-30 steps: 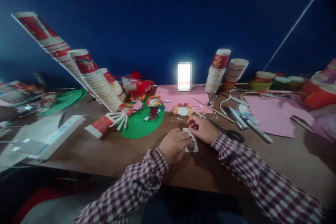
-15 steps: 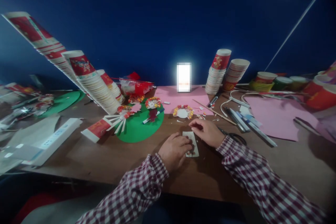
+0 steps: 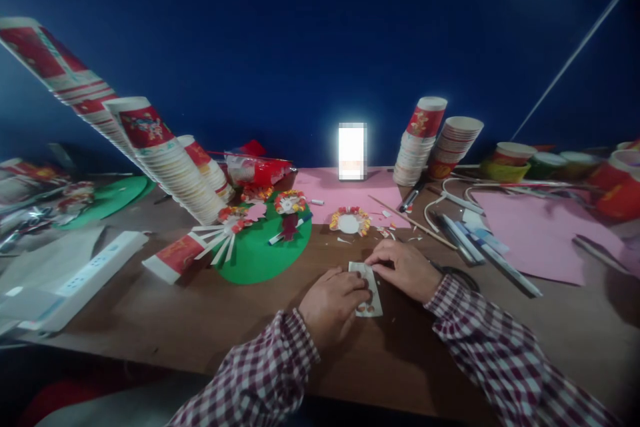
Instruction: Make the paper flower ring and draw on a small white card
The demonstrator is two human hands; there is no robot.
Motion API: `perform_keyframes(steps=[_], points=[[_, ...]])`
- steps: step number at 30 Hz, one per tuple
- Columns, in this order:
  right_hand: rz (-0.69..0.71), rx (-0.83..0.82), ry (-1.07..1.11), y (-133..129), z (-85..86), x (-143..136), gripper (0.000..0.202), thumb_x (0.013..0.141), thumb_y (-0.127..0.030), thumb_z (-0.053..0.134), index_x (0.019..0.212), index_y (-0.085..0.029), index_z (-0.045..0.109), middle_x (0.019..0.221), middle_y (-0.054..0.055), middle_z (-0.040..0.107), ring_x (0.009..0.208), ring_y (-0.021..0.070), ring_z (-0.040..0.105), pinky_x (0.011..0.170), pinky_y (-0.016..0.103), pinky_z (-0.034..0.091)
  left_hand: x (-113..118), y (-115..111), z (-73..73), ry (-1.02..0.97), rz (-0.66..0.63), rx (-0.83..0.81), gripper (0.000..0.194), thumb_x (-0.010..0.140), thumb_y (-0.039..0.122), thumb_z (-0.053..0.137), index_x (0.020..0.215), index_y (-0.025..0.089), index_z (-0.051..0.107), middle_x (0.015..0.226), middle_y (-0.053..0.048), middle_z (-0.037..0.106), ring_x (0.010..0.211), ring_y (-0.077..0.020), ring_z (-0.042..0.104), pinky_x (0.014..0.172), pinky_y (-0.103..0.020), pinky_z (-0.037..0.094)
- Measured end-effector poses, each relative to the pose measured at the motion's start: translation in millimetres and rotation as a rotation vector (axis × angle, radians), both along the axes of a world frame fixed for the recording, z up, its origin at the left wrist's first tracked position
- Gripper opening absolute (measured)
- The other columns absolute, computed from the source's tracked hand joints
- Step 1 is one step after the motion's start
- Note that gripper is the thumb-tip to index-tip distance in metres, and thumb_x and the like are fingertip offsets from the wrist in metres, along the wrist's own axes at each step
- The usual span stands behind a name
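Note:
A small pale sheet of paper (image 3: 373, 305) lies on the table in front of me, with little orange-brown spots near its lower end. My left hand (image 3: 336, 301) rests on the sheet's left side, fingers laid across its middle and covering part of it. At the upper right edge of the sheet, the thumb and fingertips of my right hand (image 3: 404, 268) are closed in a pinch; the exact contact is too small to see well. Just beyond the hands sits a ring (image 3: 367, 221) of red and yellow folded pieces around a white centre.
Left are a green disc (image 3: 265, 260) with paper flowers, a cut red cup (image 3: 176, 257), leaning cup stacks (image 3: 165, 160) and a power strip (image 3: 90, 280). Behind are pink paper (image 3: 320, 180) and a bright pixelated rectangle (image 3: 353, 150). Pens (image 3: 457, 238) and a stick (image 3: 425, 223) lie right.
My right hand has come down to the sheet's upper right edge, and its thumb and fingers have closed together. My left hand stays on the sheet. The view has shifted slightly.

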State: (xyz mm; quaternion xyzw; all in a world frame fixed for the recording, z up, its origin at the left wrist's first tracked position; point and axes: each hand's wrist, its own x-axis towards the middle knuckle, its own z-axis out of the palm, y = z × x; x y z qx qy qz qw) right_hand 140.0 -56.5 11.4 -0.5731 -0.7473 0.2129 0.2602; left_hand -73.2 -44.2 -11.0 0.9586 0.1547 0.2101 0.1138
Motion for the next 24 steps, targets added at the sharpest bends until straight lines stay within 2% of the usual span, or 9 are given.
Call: perform_keyframes(steps=[10,24], points=[[0.007,-0.006,-0.009,0.6,-0.5,0.4,0.018,0.078,-0.014,0.058,0.082,-0.021,0.074,0.086,0.004,0.067,0.08,0.0158,0.061,0.076,0.029,0.046,-1.9,-0.6,-4.5,0.016,0.022,-0.034,0.036,0.078,0.013,0.044,0.112,0.019,0.055,0.115,-0.008,0.061,0.116,-0.02,0.05,0.104,-0.041,0.035],[0.001,0.028,0.044,-0.2,-1.4,-1.2,0.018,0.078,-0.013,0.056,0.081,-0.021,0.072,0.082,0.003,0.066,0.076,0.0155,0.059,0.072,0.03,0.045,-0.3,0.3,-1.0,0.012,0.002,-0.065,0.034,0.079,0.014,0.045,0.111,0.019,0.055,0.113,-0.007,0.061,0.112,-0.0223,0.051,0.098,-0.041,0.038]])
